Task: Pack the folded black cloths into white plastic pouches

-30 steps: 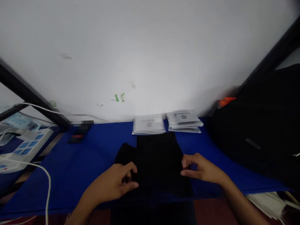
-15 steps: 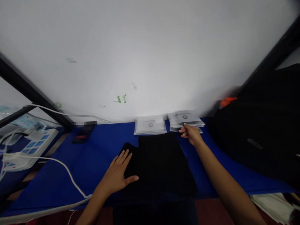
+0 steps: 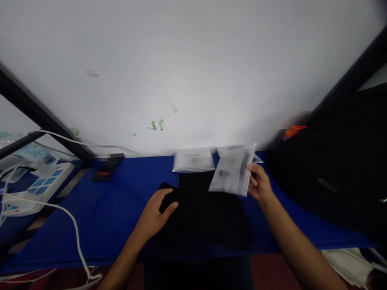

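Observation:
A folded black cloth item, its kind unclear, point(image 3: 205, 216) lies on the blue-covered table point(image 3: 110, 224) in front of me. Resting at its left edge is my left hand point(image 3: 156, 216), fingers and thumb apart, holding nothing. My right hand point(image 3: 260, 183) pinches the right edge of a frosted plastic bag point(image 3: 231, 171) and holds it tilted over the far right part of the cloth. The print on the bag is blurred. Behind it, more bags of the right stack point(image 3: 259, 158) are mostly hidden. Left of them a second stack of frosted bags point(image 3: 194, 160) lies near the wall.
A power strip point(image 3: 44, 188) with white cables point(image 3: 77, 233) is on the left. A dark, partly pixelated object point(image 3: 107, 168) sits at the back left. Large black fabric point(image 3: 334, 165) takes up the right side, near an orange piece point(image 3: 294, 131). A white wall rises behind.
My right hand has lifted a frosted bag off the right stack and brought it toward me. My left hand's fingers have curled slightly at the cloth's edge.

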A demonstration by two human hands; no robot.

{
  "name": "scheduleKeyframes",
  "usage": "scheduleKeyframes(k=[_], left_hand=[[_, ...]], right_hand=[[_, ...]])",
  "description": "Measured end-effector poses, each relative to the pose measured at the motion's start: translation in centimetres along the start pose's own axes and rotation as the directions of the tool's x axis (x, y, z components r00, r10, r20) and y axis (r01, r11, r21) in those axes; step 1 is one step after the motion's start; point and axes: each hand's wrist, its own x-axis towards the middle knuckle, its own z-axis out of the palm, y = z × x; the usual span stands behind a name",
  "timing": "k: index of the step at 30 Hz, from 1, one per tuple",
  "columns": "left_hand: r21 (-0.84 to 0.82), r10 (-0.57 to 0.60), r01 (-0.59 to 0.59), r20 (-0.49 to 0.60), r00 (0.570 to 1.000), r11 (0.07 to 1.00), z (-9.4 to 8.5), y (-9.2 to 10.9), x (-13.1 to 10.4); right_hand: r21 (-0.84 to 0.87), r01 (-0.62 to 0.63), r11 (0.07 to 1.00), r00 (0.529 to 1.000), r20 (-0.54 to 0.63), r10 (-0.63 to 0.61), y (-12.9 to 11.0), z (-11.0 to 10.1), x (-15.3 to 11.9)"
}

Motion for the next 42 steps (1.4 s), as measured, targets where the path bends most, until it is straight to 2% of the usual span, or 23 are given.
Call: scheduleKeyframes(k=[2,3,5,8,10,12,14,15,16,18,19,20,23,27,30,32,34,36,38,41,42], left_hand=[[-0.218,-0.01,0.001,-0.038,0.999,0.976,0.1,1.8,1.5],[-0.313,-0.009,-0.005,-0.045,0.999,0.95,0.2,2.8,2.2],[-0.472,-0.007,0.01,0.009,1.0,0.882,0.8,4.4,3.1],[-0.6,0.002,0.148,0.242,0.97,0.786,1.8,6.0,3.6],[-0.624,-0.006,0.208,0.309,0.951,0.753,2.2,6.5,3.3],[-0.638,-0.015,0.184,0.261,0.965,0.748,2.4,6.8,2.9],[-0.621,-0.011,0.132,0.194,0.981,0.772,2.7,7.0,2.7],[-0.602,-0.011,0.109,0.164,0.986,0.791,2.8,7.2,2.6],[-0.578,-0.011,0.088,0.136,0.991,0.811,3.0,7.4,2.6],[-0.526,0.001,0.047,0.091,0.996,0.849,3.3,7.9,2.6],[-0.499,0.016,0.024,0.076,0.997,0.866,3.5,8.1,2.6],[-0.47,0.033,0.002,0.066,0.997,0.882,3.7,8.4,2.6],[-0.376,0.066,-0.046,0.039,0.997,0.926,4.1,8.9,2.5],[-0.264,0.052,-0.07,-0.077,0.996,0.962,3.7,8.3,2.9],[-0.224,-0.024,-0.029,-0.228,0.973,0.974,2.0,6.5,3.6],[-0.225,-0.099,0.02,-0.344,0.934,0.974,0.4,4.9,4.1],[-0.236,-0.143,0.046,-0.409,0.901,0.971,-1.1,3.5,4.4],[-0.234,-0.145,0.048,-0.417,0.898,0.971,-2.0,2.8,4.5],[-0.249,-0.145,0.048,-0.388,0.91,0.967,-2.2,2.6,4.4],[-0.317,-0.152,0.053,-0.297,0.943,0.947,-1.8,3.0,4.3],[-0.335,-0.145,0.051,-0.261,0.955,0.941,-1.6,3.2,4.3]], right_hand=[[-0.036,-0.164,0.986,0.968,0.188,0.168,0.4,1.2,-2.6],[-0.063,-0.233,0.97,0.93,0.277,0.242,0.7,1.8,-3.7],[-0.139,-0.315,0.939,0.813,0.47,0.343,1.6,2.8,-5.3],[-0.256,-0.307,0.917,0.612,0.684,0.396,2.7,3.5,-6.2],[-0.294,-0.274,0.916,0.547,0.735,0.4,3.0,3.5,-6.2],[-0.331,-0.243,0.912,0.525,0.746,0.41,2.9,3.5,-5.9],[-0.387,-0.195,0.901,0.541,0.724,0.428,2.5,3.9,-5.7],[-0.418,-0.16,0.894,0.588,0.687,0.427,2.3,4.3,-5.5],[-0.454,-0.11,0.884,0.659,0.633,0.406,2.1,4.8,-5.3],[-0.539,0.044,0.841,0.817,0.504,0.28,1.6,6.1,-4.9],[-0.586,0.134,0.799,0.867,0.459,0.192,1.5,6.7,-4.6],[-0.629,0.223,0.745,0.891,0.441,0.107,1.3,7.2,-4.3],[-0.693,0.396,0.603,0.878,0.478,-0.027,1.3,8.3,-3.6],[-0.722,0.4,0.565,0.88,0.474,-0.018,1.6,8.5,-3.8],[-0.736,0.379,0.561,0.873,0.486,0.046,1.4,7.9,-5.1],[-0.739,0.358,0.57,0.859,0.5,0.108,1.1,7.3,-6.3],[-0.737,0.335,0.587,0.841,0.515,0.166,1.0,6.7,-7.4],[-0.727,0.329,0.603,0.821,0.536,0.199,0.9,6.3,-8.2],[-0.718,0.328,0.614,0.823,0.537,0.188,1.0,6.2,-8.5],[-0.669,0.32,0.671,0.845,0.522,0.117,1.1,6.4,-8.1],[-0.643,0.334,0.689,0.836,0.539,0.098,1.1,6.6,-7.9]])
